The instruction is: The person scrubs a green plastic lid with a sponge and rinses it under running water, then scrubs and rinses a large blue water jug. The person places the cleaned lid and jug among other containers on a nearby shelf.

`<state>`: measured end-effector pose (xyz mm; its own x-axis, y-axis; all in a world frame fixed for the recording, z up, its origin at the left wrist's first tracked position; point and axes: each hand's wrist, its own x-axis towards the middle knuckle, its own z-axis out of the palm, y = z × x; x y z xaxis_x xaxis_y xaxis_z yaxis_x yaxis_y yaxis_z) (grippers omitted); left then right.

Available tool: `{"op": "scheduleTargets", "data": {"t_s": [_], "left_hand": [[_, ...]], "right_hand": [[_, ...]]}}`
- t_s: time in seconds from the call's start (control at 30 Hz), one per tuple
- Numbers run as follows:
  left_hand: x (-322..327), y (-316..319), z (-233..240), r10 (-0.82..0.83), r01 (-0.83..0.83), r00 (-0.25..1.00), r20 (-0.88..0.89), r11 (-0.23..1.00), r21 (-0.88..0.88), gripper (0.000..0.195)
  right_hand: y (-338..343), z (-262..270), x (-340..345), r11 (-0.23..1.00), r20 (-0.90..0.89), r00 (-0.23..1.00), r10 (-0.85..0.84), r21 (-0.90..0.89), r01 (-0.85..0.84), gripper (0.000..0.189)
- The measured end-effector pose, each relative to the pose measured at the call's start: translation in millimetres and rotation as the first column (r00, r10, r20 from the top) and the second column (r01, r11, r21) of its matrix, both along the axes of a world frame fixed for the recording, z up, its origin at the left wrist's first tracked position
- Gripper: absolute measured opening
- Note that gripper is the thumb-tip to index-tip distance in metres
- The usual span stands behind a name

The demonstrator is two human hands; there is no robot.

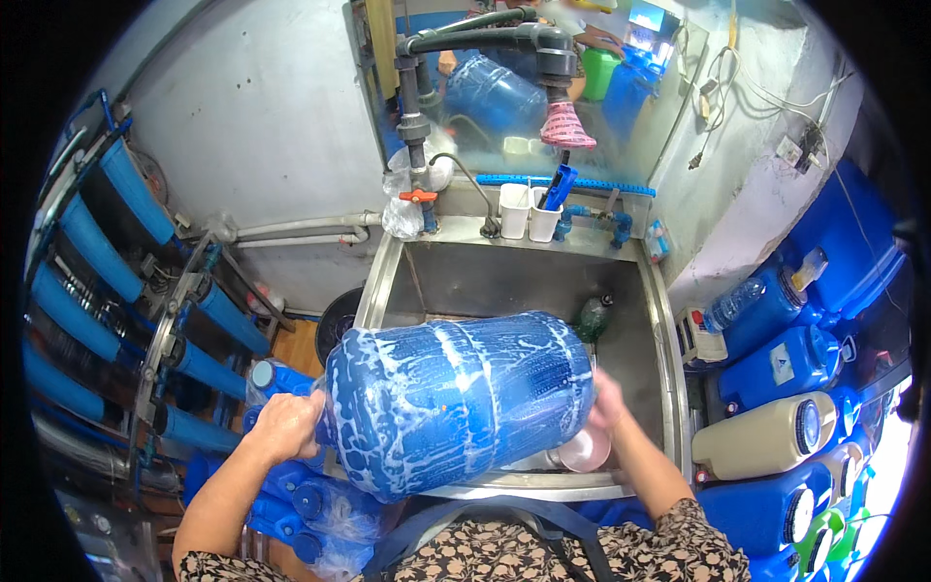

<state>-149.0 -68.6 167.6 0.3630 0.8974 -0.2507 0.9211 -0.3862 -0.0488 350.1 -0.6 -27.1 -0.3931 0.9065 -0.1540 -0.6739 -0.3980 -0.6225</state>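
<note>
A large blue round water jug (pixel 465 400), streaked with white suds, lies on its side over the front part of a stainless steel sink (pixel 658 364). My left hand (pixel 287 425) is closed around its neck at the left end. At the base end, my right hand (pixel 605 400) is blurred; whether it grips anything is hidden. Below that hand, a pale pink bowl or dipper (pixel 585 449) sits in the sink. Behind the jug's base stands a green bottle (pixel 595 318) with a dark cap. Above the sink hangs a grey pipe outlet wrapped in pink cloth (pixel 566 127).
Two white cups (pixel 515 211), one holding a blue-handled brush (pixel 560 188), stand on the sink's back ledge. Blue filter housings (pixel 211 378) line the left. Blue and beige jugs (pixel 756 436) crowd the right. Wrapped blue jugs (pixel 327 502) are at lower left.
</note>
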Motion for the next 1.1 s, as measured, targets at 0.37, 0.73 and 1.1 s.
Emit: {"op": "scheduleTargets", "data": {"t_s": [0.37, 0.73, 1.1], "left_hand": [[-7.9, -10.9, -0.5, 0.008, -0.009, 1.0, 0.016, 0.996, 0.084, 0.039], [-16.8, -11.5, -12.5, -0.14, 0.117, 0.987, 0.077, 0.961, 0.249, 0.039], [-12.4, -11.2, -18.7, -0.075, 0.048, 0.994, 0.074, 0.948, 0.314, 0.028]], "right_hand": [[-44.5, -1.3, -28.8, 0.935, 0.285, 0.958, -0.028, -0.331, 0.125, 0.048], [109.3, 60.7, -51.5, 0.951, 0.395, 0.918, 0.029, 0.273, -0.147, 0.034], [-16.0, -51.6, -18.8, 0.837, 0.404, 0.811, 0.424, -0.516, -0.181, 0.032]]}}
